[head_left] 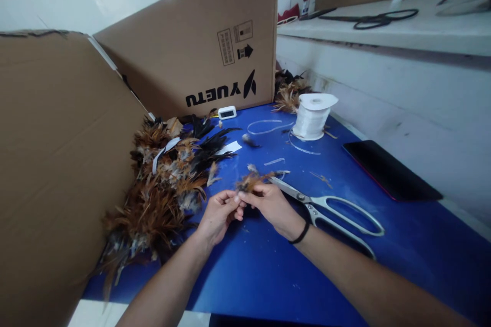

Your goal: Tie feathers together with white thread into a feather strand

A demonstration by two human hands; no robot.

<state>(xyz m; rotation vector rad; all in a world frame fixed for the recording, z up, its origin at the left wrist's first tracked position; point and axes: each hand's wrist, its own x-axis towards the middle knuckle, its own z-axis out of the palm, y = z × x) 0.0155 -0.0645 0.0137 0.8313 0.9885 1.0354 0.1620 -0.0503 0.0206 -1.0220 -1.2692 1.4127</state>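
Over the blue table top [268, 265], my left hand [219, 213] and my right hand [273, 205] meet fingertip to fingertip. Both pinch a small bunch of brown feathers [249, 181] that sticks up between them. A black band circles my right wrist. A big heap of brown and black feathers [161, 189] lies just left of my left hand. Large metal scissors [330, 209] rest flat on the table, right beside my right hand.
Cardboard box walls [57, 163] close off the left and back. A white spool of cord [312, 115] stands at the back, with loose cord loops near it. A dark phone [391, 169] lies at the right. A small white timer [227, 112] sits by the box. A white ledge holds black scissors [378, 19].
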